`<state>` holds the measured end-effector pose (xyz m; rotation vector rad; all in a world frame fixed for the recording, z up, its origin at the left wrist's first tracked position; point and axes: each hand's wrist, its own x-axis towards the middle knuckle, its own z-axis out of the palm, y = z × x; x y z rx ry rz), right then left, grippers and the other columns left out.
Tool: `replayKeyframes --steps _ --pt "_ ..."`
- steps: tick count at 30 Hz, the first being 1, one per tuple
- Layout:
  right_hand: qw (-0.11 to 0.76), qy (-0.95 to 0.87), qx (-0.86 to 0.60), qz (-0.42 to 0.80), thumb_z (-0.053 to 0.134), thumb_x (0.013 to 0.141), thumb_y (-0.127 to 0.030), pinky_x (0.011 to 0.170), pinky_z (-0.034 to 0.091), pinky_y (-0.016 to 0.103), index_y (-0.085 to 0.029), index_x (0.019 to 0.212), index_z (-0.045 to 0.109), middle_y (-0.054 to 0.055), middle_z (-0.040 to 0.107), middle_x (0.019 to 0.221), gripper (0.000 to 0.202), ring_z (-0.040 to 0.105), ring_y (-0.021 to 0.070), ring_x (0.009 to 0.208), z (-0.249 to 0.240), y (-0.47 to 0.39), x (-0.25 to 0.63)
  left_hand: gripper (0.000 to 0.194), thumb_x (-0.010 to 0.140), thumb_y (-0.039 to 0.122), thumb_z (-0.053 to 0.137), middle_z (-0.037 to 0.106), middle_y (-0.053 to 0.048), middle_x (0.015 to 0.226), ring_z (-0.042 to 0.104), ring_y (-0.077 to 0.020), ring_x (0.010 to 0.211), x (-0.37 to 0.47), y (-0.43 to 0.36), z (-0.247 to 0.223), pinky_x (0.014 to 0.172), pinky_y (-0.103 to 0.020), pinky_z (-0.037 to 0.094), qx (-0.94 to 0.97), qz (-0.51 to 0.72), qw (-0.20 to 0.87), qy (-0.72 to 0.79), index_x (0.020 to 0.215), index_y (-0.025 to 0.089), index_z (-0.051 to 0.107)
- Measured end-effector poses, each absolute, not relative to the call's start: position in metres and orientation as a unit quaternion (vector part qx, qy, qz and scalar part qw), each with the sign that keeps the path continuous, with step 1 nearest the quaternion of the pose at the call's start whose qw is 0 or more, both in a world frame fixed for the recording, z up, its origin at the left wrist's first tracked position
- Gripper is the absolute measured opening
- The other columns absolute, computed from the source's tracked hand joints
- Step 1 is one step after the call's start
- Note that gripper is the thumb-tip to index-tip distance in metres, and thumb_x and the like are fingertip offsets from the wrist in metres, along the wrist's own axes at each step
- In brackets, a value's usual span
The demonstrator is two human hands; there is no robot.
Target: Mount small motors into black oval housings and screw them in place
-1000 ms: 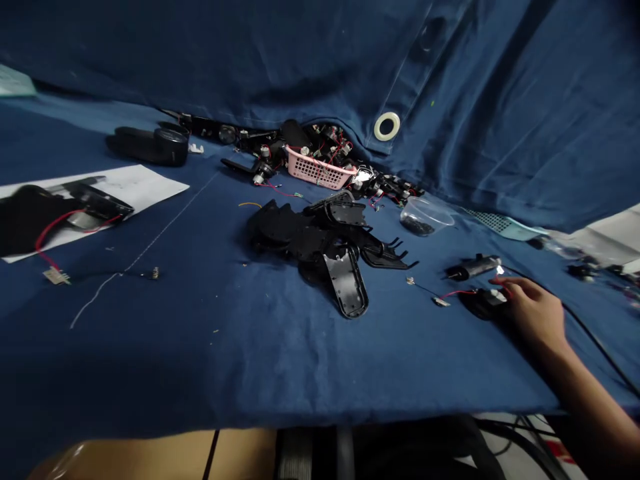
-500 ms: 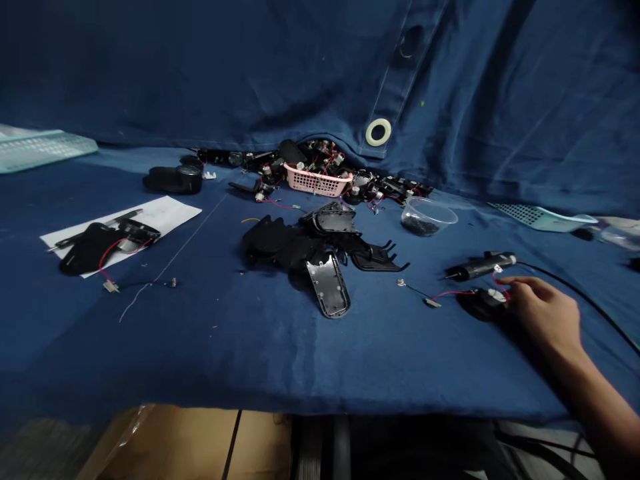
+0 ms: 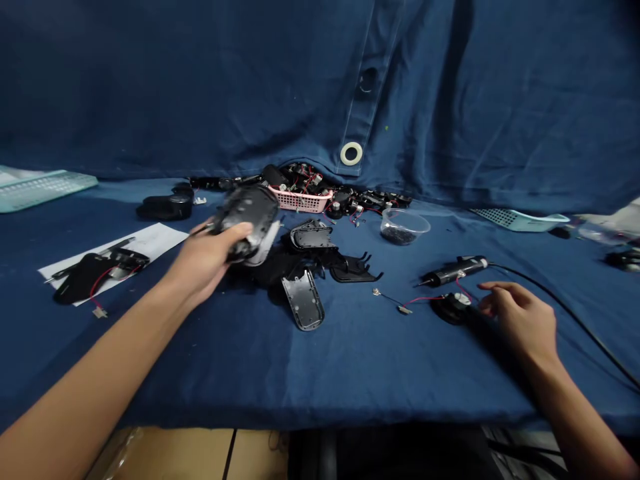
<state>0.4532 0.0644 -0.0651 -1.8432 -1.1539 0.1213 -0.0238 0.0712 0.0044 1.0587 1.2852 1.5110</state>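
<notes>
My left hand (image 3: 207,257) grips black plastic shell parts (image 3: 250,217), somewhat blurred, above the left side of a pile of black parts. An open grey-lined shell (image 3: 304,300) lies at the pile's front, and another shell (image 3: 311,235) rests behind it. To the right, my right hand (image 3: 517,317) has curled fingers just beside a round black part with a silver motor (image 3: 451,308); whether anything is between the fingertips is hidden. Red and black wires run left from that part to a small connector (image 3: 405,309). A black electric screwdriver (image 3: 455,272) lies just behind it.
A pink basket (image 3: 300,201) of wired parts stands at the back. Right of it are a clear tub of screws (image 3: 404,228) and a teal tray (image 3: 520,220). White paper (image 3: 163,239) under a black assembly lies left, with another teal tray (image 3: 47,190) behind. A cable crosses the right side.
My left hand has come into view and lifted shell parts off the pile. My right hand has drawn slightly away from the round motor part. The camera view has shifted.
</notes>
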Motion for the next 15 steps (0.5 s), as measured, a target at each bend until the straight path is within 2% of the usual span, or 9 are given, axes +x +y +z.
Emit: replayKeyframes --steps 3,7,10,12,15 --pt "0.479 -0.470 -0.739 0.065 0.048 0.069 -0.031 0.058 0.043 0.026 -0.017 0.085 0.068 0.001 0.061 0.057 0.028 0.055 0.0150 0.054 -0.066 0.064 0.454 0.046 0.070 0.028 0.077 0.068 -0.010 0.099 0.065 -0.0212 0.084 -0.003 0.119 -0.006 0.083 -0.040 0.052 0.458 0.553 0.469 0.514 0.109 0.011 0.061" --pt "0.479 -0.473 -0.736 0.067 0.049 0.070 -0.030 0.058 0.042 0.025 -0.018 0.084 0.068 0.000 0.060 0.057 0.026 0.055 0.0144 0.054 -0.065 0.062 0.452 0.076 0.065 0.049 0.078 0.064 -0.011 0.114 0.063 -0.0272 0.103 0.001 0.144 -0.022 0.093 -0.043 0.047 0.538 0.487 0.297 0.620 0.126 0.018 0.047" --pt "0.477 -0.478 -0.735 0.059 0.049 0.070 -0.028 0.058 0.042 0.025 -0.019 0.083 0.068 0.000 0.060 0.057 0.025 0.055 0.0141 0.054 -0.063 0.060 0.449 0.087 0.066 0.065 0.070 0.060 -0.013 0.123 0.051 -0.0355 0.121 -0.004 0.140 -0.026 0.105 -0.054 0.032 0.622 0.344 0.190 0.677 0.135 0.021 0.039" --pt "0.480 -0.480 -0.732 0.060 0.049 0.070 -0.028 0.057 0.042 0.025 -0.019 0.083 0.067 0.000 0.060 0.057 0.024 0.055 0.0139 0.054 -0.062 0.059 0.448 0.102 0.064 0.071 0.067 0.049 -0.017 0.137 0.037 -0.0399 0.132 -0.009 0.134 -0.026 0.109 -0.058 0.022 0.661 0.259 0.143 0.689 0.144 0.020 0.028" --pt "0.486 -0.481 -0.727 0.065 0.049 0.071 -0.028 0.057 0.042 0.024 -0.019 0.083 0.067 0.000 0.060 0.057 0.024 0.055 0.0137 0.053 -0.062 0.059 0.448 0.136 0.052 0.069 0.074 0.017 -0.022 0.154 0.017 -0.0422 0.141 -0.026 0.119 -0.025 0.111 -0.057 0.021 0.690 0.183 0.108 0.692 0.151 0.009 0.001"
